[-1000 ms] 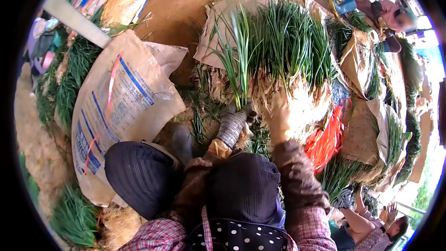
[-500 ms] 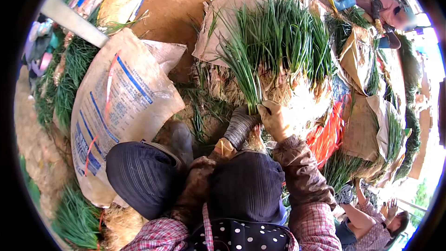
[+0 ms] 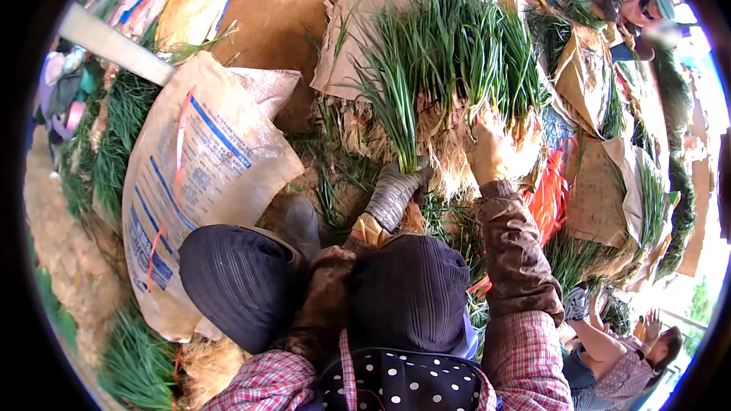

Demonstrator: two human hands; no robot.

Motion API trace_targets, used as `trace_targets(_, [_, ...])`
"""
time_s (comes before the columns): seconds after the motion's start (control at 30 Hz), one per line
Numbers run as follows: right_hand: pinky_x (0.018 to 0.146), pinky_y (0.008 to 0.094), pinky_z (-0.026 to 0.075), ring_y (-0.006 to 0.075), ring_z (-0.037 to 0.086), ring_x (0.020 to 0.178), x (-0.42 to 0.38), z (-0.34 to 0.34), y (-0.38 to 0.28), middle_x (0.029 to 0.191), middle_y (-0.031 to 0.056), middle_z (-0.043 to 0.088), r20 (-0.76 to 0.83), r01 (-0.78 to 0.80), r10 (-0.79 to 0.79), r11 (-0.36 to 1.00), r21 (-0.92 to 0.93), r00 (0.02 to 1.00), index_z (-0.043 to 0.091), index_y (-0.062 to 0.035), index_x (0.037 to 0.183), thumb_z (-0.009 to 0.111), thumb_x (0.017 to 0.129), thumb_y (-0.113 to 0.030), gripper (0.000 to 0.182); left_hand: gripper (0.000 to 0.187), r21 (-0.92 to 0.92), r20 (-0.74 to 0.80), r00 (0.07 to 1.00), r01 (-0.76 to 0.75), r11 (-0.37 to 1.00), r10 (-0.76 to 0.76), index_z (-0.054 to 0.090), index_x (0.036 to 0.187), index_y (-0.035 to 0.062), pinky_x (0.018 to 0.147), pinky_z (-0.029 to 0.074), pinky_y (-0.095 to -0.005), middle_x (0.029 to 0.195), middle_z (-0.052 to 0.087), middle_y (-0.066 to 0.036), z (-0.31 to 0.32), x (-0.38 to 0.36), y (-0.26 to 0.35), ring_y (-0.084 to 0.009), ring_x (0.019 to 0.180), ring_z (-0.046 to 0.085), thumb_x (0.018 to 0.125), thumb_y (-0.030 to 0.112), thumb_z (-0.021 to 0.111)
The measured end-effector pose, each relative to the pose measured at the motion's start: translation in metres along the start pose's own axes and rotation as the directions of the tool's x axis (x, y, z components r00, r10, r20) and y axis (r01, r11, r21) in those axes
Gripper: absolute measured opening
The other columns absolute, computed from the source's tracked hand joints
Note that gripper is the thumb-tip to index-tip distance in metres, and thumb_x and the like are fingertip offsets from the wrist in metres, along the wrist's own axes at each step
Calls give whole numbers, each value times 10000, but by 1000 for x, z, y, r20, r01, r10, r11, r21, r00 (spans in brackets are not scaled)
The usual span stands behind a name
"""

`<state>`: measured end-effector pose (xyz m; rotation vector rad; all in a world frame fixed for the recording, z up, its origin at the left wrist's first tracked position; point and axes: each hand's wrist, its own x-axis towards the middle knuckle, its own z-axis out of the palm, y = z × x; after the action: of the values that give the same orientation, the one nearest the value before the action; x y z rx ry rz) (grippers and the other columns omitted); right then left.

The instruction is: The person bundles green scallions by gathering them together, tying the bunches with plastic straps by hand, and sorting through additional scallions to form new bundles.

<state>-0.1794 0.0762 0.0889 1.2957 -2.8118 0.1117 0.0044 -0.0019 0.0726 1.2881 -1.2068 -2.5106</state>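
Head view: a pile of green-leaved plants (image 3: 472, 49) lies on a pale sack (image 3: 343, 38), roots toward the person.
Left hand (image 3: 396, 189): in grey wrapping, closed around the lower end of the green bundle (image 3: 401, 125), whose leaves point away from the person.
Right hand (image 3: 493, 151): gloved, fingers partly bent at the stems of the pile; whether it grips them, I cannot tell.
Red strips (image 3: 550, 202): just beside the roots, on the right.

From the wearer's head, the one camera looks forward and steeply down, close above the knees (image 3: 411, 293), right of the printed sack (image 3: 205, 175); far right of that sack, glare perhaps blurs the view.
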Motion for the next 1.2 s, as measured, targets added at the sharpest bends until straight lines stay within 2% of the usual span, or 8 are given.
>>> trace_targets(0.13, [407, 245, 390, 86, 477, 477, -43, -16, -13, 606, 25, 581, 55, -129, 119, 812, 569, 991, 624, -47, 917, 575, 908, -274, 233, 224, -287, 86, 985, -120, 950, 150, 584, 948, 12, 387, 419, -241, 637, 598, -40, 7, -2, 9, -116, 418, 525, 805, 134, 705])
trace_targets(0.3, [468, 215, 416, 39, 529, 532, -106, -34, -30, 593, 16, 595, 252, -224, 17, 523, 823, 968, 638, -19, 927, 634, 872, -185, 175, 240, -152, 153, 957, -222, 963, 245, 645, 975, 35, 389, 417, -222, 659, 621, -19, 10, 5, -2, -85, 439, 534, 792, 168, 726])
trace_targets(0.53, [482, 248, 471, 101, 540, 565, -98, 12, -8, 737, 76, 625, -93, 8, 120, 571, 821, 988, 571, -46, 874, 498, 932, -224, 201, 217, -81, 109, 980, -159, 984, 168, 650, 971, 33, 368, 411, -233, 656, 636, -29, 10, 0, 0, -85, 429, 527, 785, 120, 721])
trace_targets(0.7, [443, 240, 433, 97, 513, 524, -59, 67, 29, 714, 56, 614, 346, -463, 384, 270, 844, 856, 607, -13, 981, 575, 894, -356, 355, 198, -65, 53, 993, -105, 992, 108, 648, 923, 37, 374, 406, -247, 645, 620, -39, 13, -11, 12, -117, 421, 517, 750, 77, 735])
trace_targets(0.97, [424, 216, 422, 85, 513, 536, -38, 37, 0, 756, 51, 627, 204, -335, 305, 481, 810, 930, 616, -12, 1022, 628, 874, -257, 287, 204, 44, -42, 992, -114, 993, 116, 657, 948, 26, 447, 432, -260, 660, 616, -32, 3, -2, 9, -111, 481, 531, 766, 97, 718])
trace_targets(1.03, [451, 222, 460, 102, 538, 554, -35, 109, 27, 771, 61, 630, 32, -120, 116, 965, 233, 993, 610, -20, 1007, 617, 880, -289, 298, 215, 146, -100, 984, -130, 981, 146, 643, 970, 13, 461, 447, -255, 684, 623, -33, -4, 2, 8, -103, 491, 541, 784, 107, 698])
trace_targets(1.13, [625, 294, 543, 176, 615, 699, -29, 57, -31, 802, 90, 639, 397, -455, 294, 789, 412, 870, 595, -6, 1011, 633, 849, -405, 432, 226, 176, -116, 980, -139, 975, 161, 635, 983, 11, 451, 447, -253, 689, 626, -35, -7, 2, 8, -97, 477, 534, 790, 115, 689])
trace_targets(1.2, [593, 287, 536, 161, 631, 683, -28, 63, -41, 872, 121, 664, 284, -369, 253, 779, 507, 925, 602, 2, 1036, 673, 803, -442, 506, 230, 188, -127, 983, -108, 976, 133, 632, 985, 12, 438, 444, -254, 687, 625, -37, -9, 1, 9, -97, 460, 524, 791, 121, 689])
